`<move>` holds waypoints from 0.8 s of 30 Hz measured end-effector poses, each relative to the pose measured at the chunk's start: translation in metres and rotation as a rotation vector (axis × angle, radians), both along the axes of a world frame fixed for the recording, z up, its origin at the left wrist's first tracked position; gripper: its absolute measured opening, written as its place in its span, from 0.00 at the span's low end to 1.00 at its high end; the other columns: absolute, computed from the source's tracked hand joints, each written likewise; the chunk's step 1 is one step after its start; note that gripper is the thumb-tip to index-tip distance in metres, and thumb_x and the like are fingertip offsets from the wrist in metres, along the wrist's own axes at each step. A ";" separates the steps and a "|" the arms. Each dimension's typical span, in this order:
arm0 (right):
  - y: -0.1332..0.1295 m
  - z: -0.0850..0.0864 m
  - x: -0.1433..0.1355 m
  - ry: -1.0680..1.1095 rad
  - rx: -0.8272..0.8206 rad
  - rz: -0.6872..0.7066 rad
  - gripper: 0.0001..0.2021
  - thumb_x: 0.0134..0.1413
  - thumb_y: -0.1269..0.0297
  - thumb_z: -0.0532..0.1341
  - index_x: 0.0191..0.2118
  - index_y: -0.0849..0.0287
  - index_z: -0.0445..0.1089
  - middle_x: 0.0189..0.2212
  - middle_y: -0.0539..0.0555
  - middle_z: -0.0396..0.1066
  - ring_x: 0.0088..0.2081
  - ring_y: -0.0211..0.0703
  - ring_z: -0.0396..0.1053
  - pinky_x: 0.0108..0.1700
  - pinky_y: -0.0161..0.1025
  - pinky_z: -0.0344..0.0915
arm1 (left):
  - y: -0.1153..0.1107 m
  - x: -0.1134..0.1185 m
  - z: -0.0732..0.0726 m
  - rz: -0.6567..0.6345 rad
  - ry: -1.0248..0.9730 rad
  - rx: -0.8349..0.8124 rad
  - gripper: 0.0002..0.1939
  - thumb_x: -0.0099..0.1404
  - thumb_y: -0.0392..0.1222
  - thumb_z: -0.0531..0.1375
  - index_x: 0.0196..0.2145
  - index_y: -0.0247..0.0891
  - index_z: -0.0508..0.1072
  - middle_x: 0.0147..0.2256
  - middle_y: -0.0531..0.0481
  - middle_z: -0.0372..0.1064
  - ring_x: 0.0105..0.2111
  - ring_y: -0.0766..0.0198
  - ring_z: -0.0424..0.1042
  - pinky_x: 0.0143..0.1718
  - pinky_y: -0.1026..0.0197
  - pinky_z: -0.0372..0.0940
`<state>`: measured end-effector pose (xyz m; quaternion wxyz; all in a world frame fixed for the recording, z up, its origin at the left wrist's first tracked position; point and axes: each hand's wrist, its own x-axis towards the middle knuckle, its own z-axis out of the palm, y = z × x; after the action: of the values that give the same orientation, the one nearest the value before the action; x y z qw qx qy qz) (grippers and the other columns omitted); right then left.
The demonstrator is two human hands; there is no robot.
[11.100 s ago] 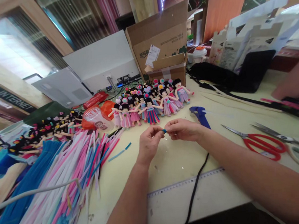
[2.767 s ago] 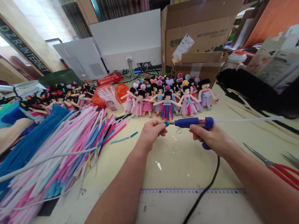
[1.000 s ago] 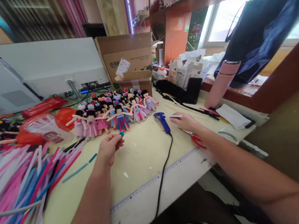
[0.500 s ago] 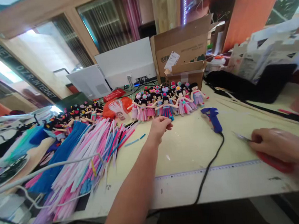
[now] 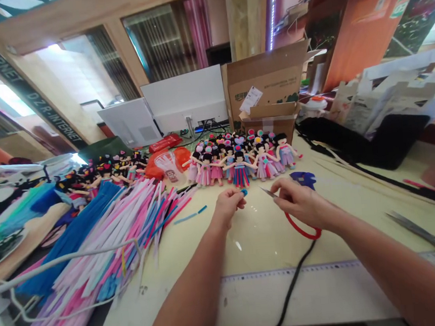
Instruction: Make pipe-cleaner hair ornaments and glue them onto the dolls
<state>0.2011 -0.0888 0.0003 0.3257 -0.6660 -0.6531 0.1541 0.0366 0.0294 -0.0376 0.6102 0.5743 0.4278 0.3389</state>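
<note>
My left hand (image 5: 230,206) pinches a small curled piece of blue pipe cleaner (image 5: 244,192) above the middle of the table. Close by on the right, my right hand (image 5: 299,201) grips red-handled scissors (image 5: 308,232), their tip pointing left toward the blue piece without touching it. Behind both hands stand several small dolls (image 5: 240,168) with black hair and striped or pink skirts. Beyond my right hand lies a blue glue gun (image 5: 304,178), partly hidden by the hand. Two short blue pipe cleaner pieces (image 5: 186,218) rest left of my left hand.
A heap of pink, white and blue pipe cleaners (image 5: 99,249) covers the left side. A ruler (image 5: 261,275) runs along the front edge. Larger scissors (image 5: 421,231) lie at the right. A cardboard box (image 5: 268,87) stands behind the dolls. A black cord (image 5: 295,288) crosses the front.
My right hand has come in from the right with the red-handled scissors, close to my left hand. The larger scissors now show at the right. My left hand still holds the blue piece.
</note>
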 end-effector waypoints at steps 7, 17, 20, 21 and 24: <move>0.029 -0.021 -0.007 -0.156 0.127 0.095 0.17 0.57 0.65 0.52 0.52 0.55 0.66 0.26 0.49 0.72 0.27 0.38 0.67 0.30 0.34 0.58 | 0.001 -0.001 -0.002 -0.005 0.009 0.063 0.05 0.49 0.39 0.59 0.21 0.36 0.67 0.17 0.54 0.66 0.18 0.71 0.61 0.23 0.66 0.56; 0.025 -0.042 -0.009 -0.347 0.185 0.095 0.17 0.60 0.66 0.53 0.53 0.52 0.68 0.38 0.55 0.75 0.36 0.43 0.72 0.37 0.37 0.64 | 0.003 -0.001 -0.003 0.034 0.059 0.066 0.05 0.49 0.39 0.59 0.20 0.36 0.67 0.16 0.55 0.64 0.18 0.71 0.61 0.23 0.66 0.57; 0.024 -0.039 -0.012 -0.399 0.157 0.098 0.17 0.59 0.66 0.54 0.53 0.52 0.68 0.36 0.54 0.75 0.36 0.43 0.71 0.35 0.36 0.62 | 0.003 -0.001 -0.003 0.030 0.068 0.073 0.05 0.49 0.39 0.60 0.20 0.36 0.67 0.16 0.55 0.64 0.19 0.70 0.61 0.23 0.66 0.57; 0.023 -0.038 -0.012 -0.412 0.154 0.103 0.16 0.59 0.67 0.54 0.52 0.52 0.68 0.36 0.54 0.75 0.35 0.43 0.71 0.34 0.36 0.62 | 0.003 -0.001 -0.003 0.028 0.074 0.074 0.05 0.49 0.39 0.59 0.20 0.36 0.67 0.17 0.55 0.63 0.19 0.70 0.61 0.23 0.66 0.57; 0.023 -0.038 -0.013 -0.445 0.153 0.105 0.16 0.60 0.67 0.54 0.52 0.52 0.69 0.34 0.54 0.74 0.34 0.42 0.70 0.32 0.35 0.59 | 0.003 -0.002 -0.003 0.023 0.089 0.076 0.05 0.49 0.40 0.59 0.21 0.37 0.67 0.17 0.55 0.63 0.19 0.70 0.61 0.24 0.66 0.57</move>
<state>0.1885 -0.0658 -0.0380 0.2149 -0.6220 -0.7523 -0.0299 0.0350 0.0323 -0.0407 0.5642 0.6066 0.4480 0.3362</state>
